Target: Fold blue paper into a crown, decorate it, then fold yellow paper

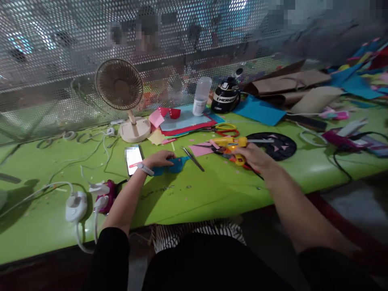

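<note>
Hands were apart: right hand point(251, 157) gripped the yellow glue gun point(226, 141), long axis roughly left-right, while the blue piece point(179, 165) lay leftward, under left hand point(162, 158), pinch unclear.

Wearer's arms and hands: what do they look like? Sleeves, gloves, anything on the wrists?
Black sleeves on both arms, left and right, ending around the elbows; no print shows on them. Forearms are uncovered below that. Left hand and right hand are both gloveless. A pale wristband circles the left wrist; none shows on the right.
</note>
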The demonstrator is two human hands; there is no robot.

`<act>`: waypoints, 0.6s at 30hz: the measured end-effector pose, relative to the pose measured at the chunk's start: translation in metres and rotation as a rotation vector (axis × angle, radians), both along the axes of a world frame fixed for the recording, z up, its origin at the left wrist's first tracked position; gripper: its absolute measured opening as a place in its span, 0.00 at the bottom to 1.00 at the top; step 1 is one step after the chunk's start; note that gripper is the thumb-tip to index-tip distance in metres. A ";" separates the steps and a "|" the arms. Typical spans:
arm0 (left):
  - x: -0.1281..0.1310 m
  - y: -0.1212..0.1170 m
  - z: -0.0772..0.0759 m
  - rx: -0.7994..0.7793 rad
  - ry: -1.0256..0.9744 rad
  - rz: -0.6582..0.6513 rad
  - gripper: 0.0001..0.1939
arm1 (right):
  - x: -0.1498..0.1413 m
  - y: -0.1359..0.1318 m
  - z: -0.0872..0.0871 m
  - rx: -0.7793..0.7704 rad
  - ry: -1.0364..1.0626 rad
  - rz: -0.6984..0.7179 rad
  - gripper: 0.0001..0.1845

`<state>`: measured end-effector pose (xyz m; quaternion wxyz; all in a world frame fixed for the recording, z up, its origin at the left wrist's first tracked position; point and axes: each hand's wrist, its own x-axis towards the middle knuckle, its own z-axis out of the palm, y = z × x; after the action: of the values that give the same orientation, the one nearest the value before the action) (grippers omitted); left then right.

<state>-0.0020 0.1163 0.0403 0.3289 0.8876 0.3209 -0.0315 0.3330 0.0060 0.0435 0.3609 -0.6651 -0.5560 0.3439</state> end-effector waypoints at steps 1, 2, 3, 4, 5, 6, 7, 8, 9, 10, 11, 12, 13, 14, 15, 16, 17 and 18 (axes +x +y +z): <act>0.001 0.000 0.000 0.006 0.008 0.000 0.15 | -0.014 0.002 -0.001 -0.018 0.096 0.070 0.08; 0.001 -0.001 0.000 0.012 0.015 0.000 0.16 | -0.026 0.004 -0.002 -0.041 0.201 0.150 0.09; 0.001 -0.001 0.000 0.017 0.019 -0.001 0.16 | -0.037 0.006 -0.002 -0.072 0.308 0.224 0.11; 0.001 -0.001 0.000 0.020 0.022 -0.003 0.16 | -0.047 0.008 -0.002 -0.099 0.389 0.283 0.12; 0.000 -0.001 0.000 0.021 0.024 -0.005 0.17 | -0.055 0.010 -0.002 -0.127 0.451 0.330 0.12; 0.000 -0.002 0.000 0.022 0.024 -0.006 0.16 | -0.061 0.012 -0.003 -0.154 0.479 0.363 0.12; 0.000 -0.002 0.000 0.023 0.022 -0.007 0.16 | -0.066 0.013 -0.005 -0.174 0.474 0.384 0.12; 0.000 -0.002 -0.001 0.023 0.019 -0.005 0.15 | -0.070 0.015 -0.007 -0.192 0.468 0.405 0.12; 0.000 -0.002 -0.001 0.022 0.016 -0.002 0.15 | -0.073 0.016 -0.010 -0.203 0.455 0.422 0.13; 0.000 -0.003 -0.002 0.022 0.013 0.003 0.14 | -0.074 0.017 -0.013 -0.205 0.433 0.434 0.13; 0.001 -0.003 -0.002 0.020 0.010 0.009 0.14 | -0.074 0.018 -0.017 -0.204 0.411 0.446 0.14; 0.002 -0.003 -0.002 0.018 0.010 0.017 0.14 | -0.073 0.019 -0.019 -0.199 0.391 0.462 0.15; 0.004 -0.003 -0.003 0.017 0.011 0.026 0.14 | -0.071 0.021 -0.021 -0.192 0.371 0.484 0.16; 0.005 -0.004 -0.002 0.017 0.016 0.036 0.13 | -0.068 0.023 -0.022 -0.187 0.348 0.515 0.16; 0.007 -0.004 -0.002 0.018 0.025 0.048 0.13 | -0.065 0.026 -0.022 -0.186 0.319 0.553 0.17; 0.009 -0.005 -0.001 0.022 0.037 0.062 0.12 | -0.061 0.030 -0.021 -0.188 0.283 0.595 0.17; 0.010 -0.006 0.001 0.030 0.051 0.078 0.11 | -0.058 0.034 -0.020 -0.187 0.241 0.635 0.18; 0.012 -0.007 0.002 0.042 0.064 0.095 0.11 | -0.055 0.039 -0.018 -0.181 0.197 0.671 0.19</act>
<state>0.0095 0.1088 0.0425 0.3007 0.8767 0.3736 -0.0377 0.2779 0.0450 0.0254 0.2196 -0.4384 -0.6732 0.5534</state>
